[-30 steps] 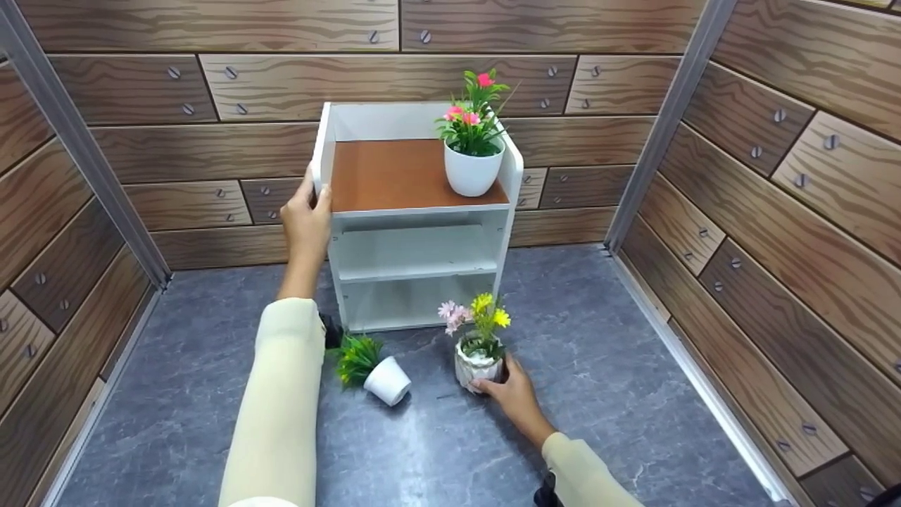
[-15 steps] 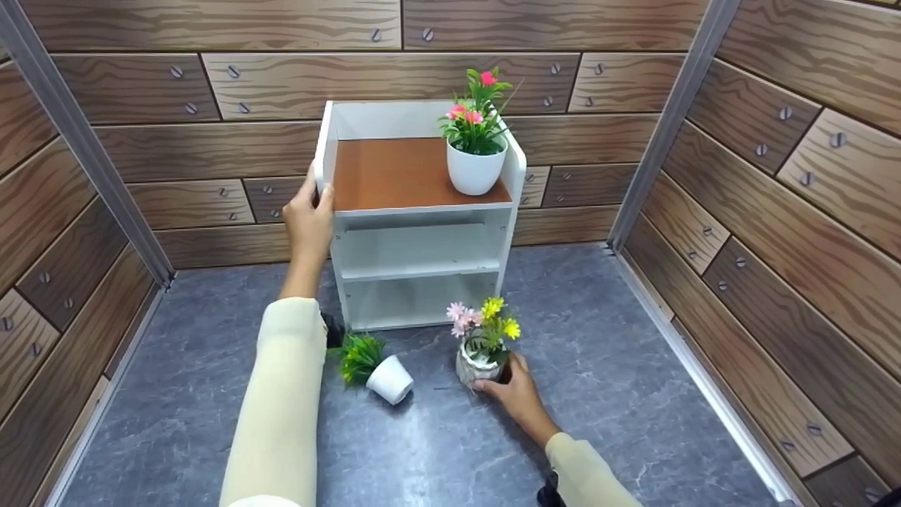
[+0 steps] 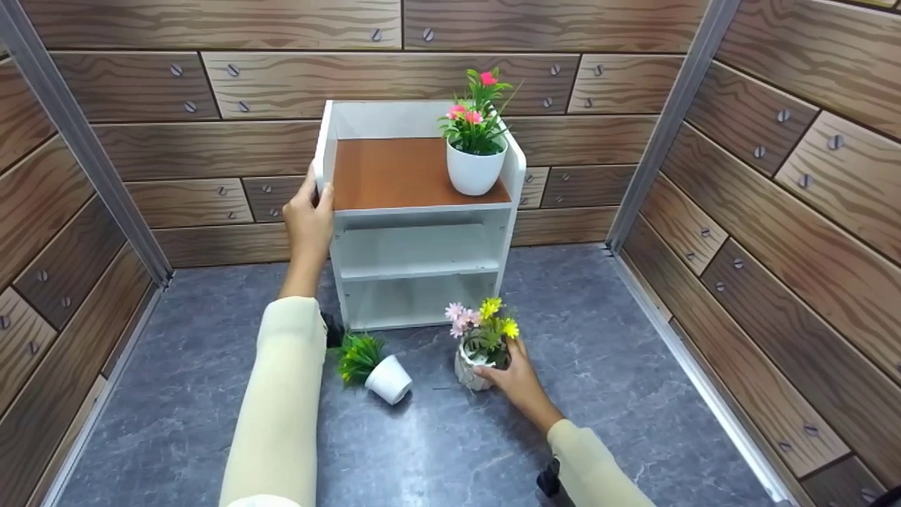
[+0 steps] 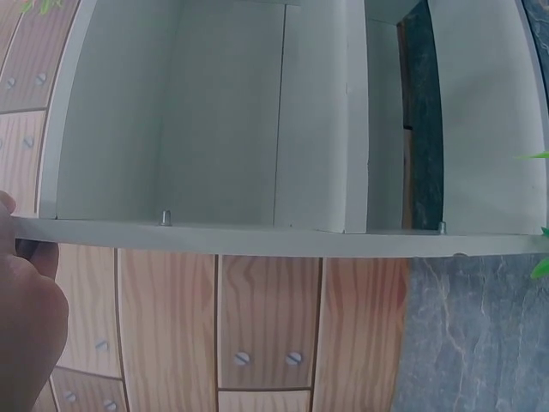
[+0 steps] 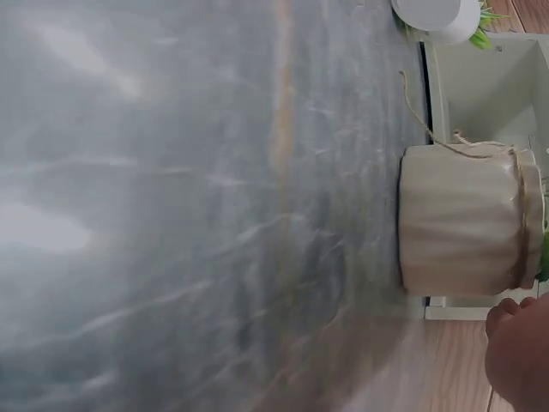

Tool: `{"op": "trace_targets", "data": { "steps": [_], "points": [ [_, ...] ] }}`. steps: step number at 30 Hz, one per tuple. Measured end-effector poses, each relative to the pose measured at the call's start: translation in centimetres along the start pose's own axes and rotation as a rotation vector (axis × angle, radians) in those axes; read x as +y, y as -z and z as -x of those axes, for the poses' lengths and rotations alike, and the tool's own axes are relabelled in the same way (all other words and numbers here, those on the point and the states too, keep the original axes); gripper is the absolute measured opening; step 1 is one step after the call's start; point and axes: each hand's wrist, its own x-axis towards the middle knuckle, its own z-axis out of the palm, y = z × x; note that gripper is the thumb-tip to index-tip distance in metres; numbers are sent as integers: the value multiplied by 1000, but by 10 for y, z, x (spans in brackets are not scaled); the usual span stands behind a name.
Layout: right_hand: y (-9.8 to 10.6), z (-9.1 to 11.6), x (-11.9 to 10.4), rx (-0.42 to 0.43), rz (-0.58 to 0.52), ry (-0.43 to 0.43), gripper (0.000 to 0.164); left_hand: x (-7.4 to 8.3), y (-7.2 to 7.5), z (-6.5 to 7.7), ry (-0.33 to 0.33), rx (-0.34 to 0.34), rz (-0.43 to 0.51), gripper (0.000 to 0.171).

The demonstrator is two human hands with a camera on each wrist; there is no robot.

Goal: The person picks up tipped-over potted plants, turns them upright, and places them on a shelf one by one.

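Observation:
My left hand [image 3: 307, 220] grips the left side panel of a small white shelf unit [image 3: 421, 271] with a brown top; in the left wrist view its fingers wrap the panel edge. My right hand [image 3: 517, 377] is at the rim of an off-white ribbed flowerpot [image 3: 471, 373] on the floor, thumb across the front rim and fingers at the right by the stems. Pink and yellow flowers [image 3: 489, 308] stand in this pot. In the right wrist view, a twine tie [image 5: 521, 219] circles the pot below its rim, with the curled fingers [image 5: 510, 313] close beside it.
A white pot with pink flowers [image 3: 476, 169] stands on the shelf's top, at the right. A small white pot [image 3: 389, 380] with a green plant [image 3: 359, 358] lies tipped on the grey marbled floor [image 3: 394, 458]. Wood-patterned walls [image 3: 169, 151] enclose the space.
My right hand has slid up from the flowerpot's side to its rim. The flowers shifted slightly right. My left hand has kept its hold on the shelf unit.

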Motion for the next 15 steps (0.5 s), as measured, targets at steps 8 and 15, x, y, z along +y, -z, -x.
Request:
{"op": "trace_targets", "data": {
  "steps": [8, 15],
  "points": [
    [-11, -8, -2, 3, 33, -38, 99, -1, 0, 1, -18, 7, -2, 45],
    [-15, -7, 5, 25, 30, 0, 97, 0, 0, 1, -20, 9, 1, 45]
  ]
}}
